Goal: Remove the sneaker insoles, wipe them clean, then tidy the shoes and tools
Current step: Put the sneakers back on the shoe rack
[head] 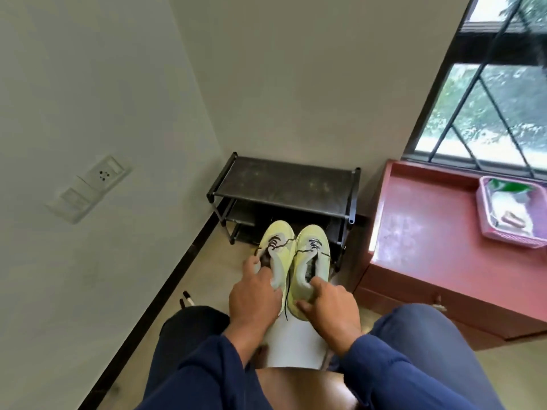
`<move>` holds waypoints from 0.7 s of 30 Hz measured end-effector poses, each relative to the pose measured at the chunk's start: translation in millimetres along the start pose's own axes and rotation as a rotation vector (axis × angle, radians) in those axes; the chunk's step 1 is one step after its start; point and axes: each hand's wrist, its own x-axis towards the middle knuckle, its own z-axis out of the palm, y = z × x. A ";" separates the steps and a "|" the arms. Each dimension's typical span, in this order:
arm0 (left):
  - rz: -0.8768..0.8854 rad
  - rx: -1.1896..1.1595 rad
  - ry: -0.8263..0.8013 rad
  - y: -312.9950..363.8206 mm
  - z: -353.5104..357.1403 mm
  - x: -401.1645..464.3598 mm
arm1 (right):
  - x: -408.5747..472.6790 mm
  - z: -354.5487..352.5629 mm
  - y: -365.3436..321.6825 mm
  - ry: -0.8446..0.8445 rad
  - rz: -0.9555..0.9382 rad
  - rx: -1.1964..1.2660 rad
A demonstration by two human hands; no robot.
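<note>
Heel of the left sneaker [276, 253] covered by the left hand [254, 294], lower shelves of the shoe rack [284, 184] hidden behind both shoes, pink basket [515, 241] cut off at the right edge, its contents blurred, window [485, 93] cropped at upper right.

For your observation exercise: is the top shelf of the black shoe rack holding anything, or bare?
Bare. The top shelf shows only its dark, dusty surface; both yellow sneakers are held in front of the rack, lower down.

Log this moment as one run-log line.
left hand: grips left sneaker | right hand: grips right sneaker | rack: ahead, top bare
</note>
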 end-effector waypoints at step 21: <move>0.150 -0.412 0.095 63.3 24.2 185.2 | 176.7 -52.6 34.1 0.201 0.082 -0.029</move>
